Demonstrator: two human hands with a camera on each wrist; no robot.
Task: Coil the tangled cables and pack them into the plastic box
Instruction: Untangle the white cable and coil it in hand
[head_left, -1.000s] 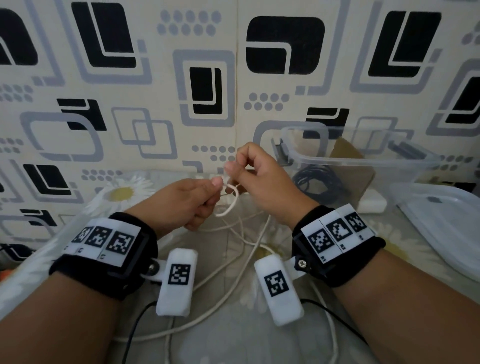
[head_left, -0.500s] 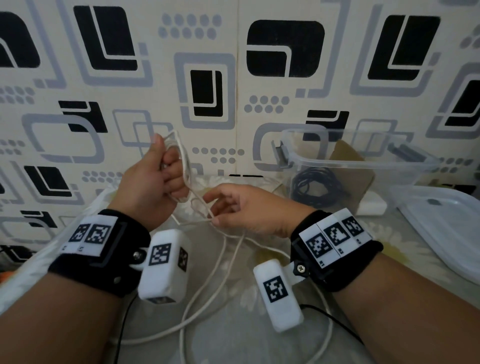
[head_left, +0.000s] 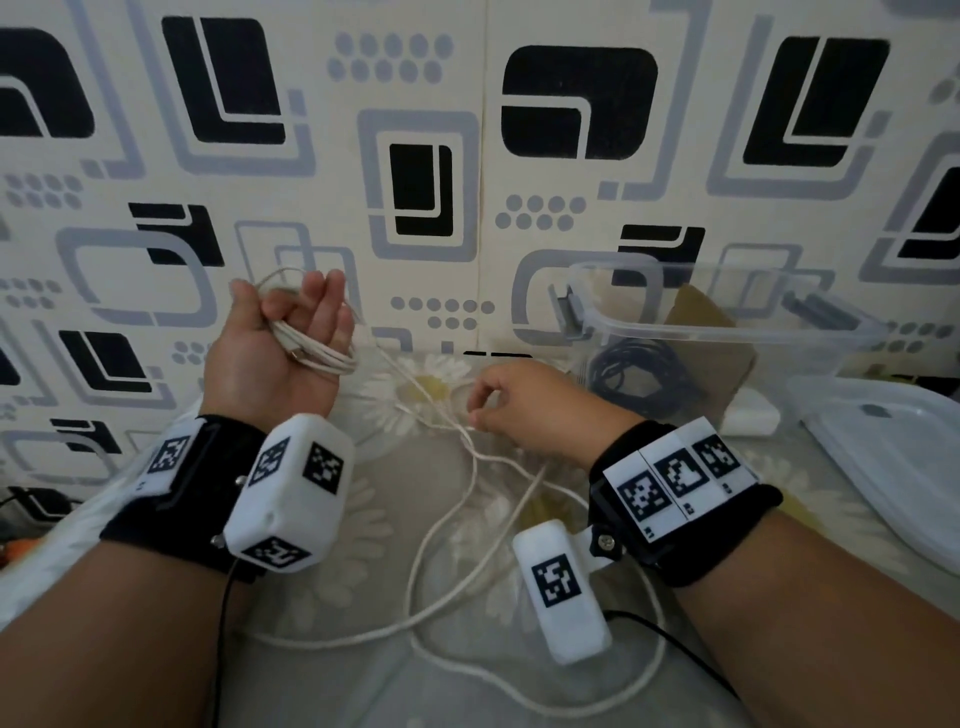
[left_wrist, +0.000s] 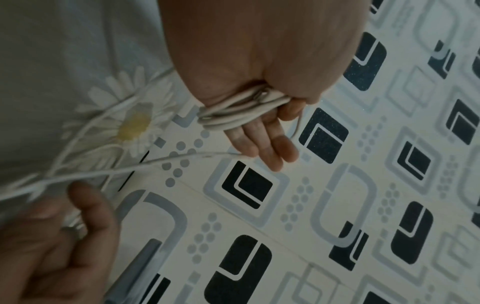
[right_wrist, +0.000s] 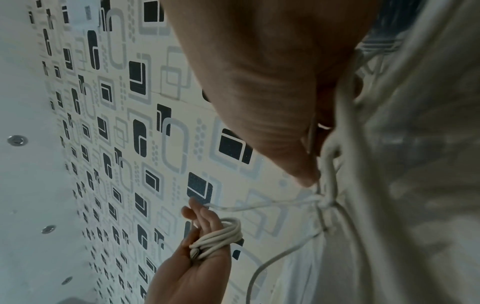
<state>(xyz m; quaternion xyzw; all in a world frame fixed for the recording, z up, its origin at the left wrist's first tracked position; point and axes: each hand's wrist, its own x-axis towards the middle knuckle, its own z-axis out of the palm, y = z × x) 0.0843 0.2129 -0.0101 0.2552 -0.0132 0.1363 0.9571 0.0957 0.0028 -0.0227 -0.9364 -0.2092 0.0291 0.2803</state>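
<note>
1. Left hand is raised palm-up near the wall, fingers mostly straight, thumb folded over; several turns of white cable are wound round the palm and pinned there. A metal plug end shows in the bundle in the left wrist view.
2. Right hand is low over the table, fingers curled, thumb and forefinger pinching the loose run of the same cable where strands cross in a small snarl.
3. The rest of the white cable trails in wide loops over the daisy-print tablecloth toward the person, between the two forearms.
4. Plastic box stands at right by the wall, lid off; a black coiled cable already lies inside, with a brown cardboard piece behind it. The lid lies just beside the box on the right.
5. Handling judgement: cable looks light, thin and limp with some springiness, so wound loops will likely pop open if the thumb lets go.
6. Best hold: keep the bundle clamped across the palm; the right hand should feed slack from just past the snarl, not tug it, since pulling would probably tighten the knot.
7. Step judged: mid-coil, white cable only partly wound, not packed yet.
</note>
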